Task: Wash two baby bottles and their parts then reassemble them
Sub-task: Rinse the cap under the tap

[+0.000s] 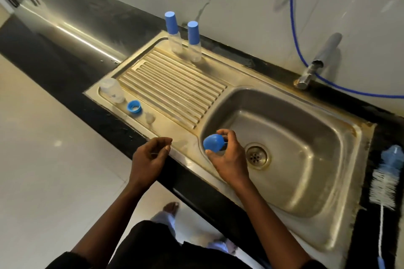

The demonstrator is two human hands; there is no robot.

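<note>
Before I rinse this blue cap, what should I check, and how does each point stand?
1. Grip on the blue cap: ok, the right hand holds it between thumb and fingers.
2. Cap over the basin: ok.
3. Water running from the tap: not ok, no stream shows.
4. Left hand free: ok, loosely curled, nothing seen in it.
5. Bottle brush at hand: ok, it lies on the counter right of the basin.
6. Other parts parked: ok, the clear bottle, blue ring and teat sit on the drainboard.
</note>
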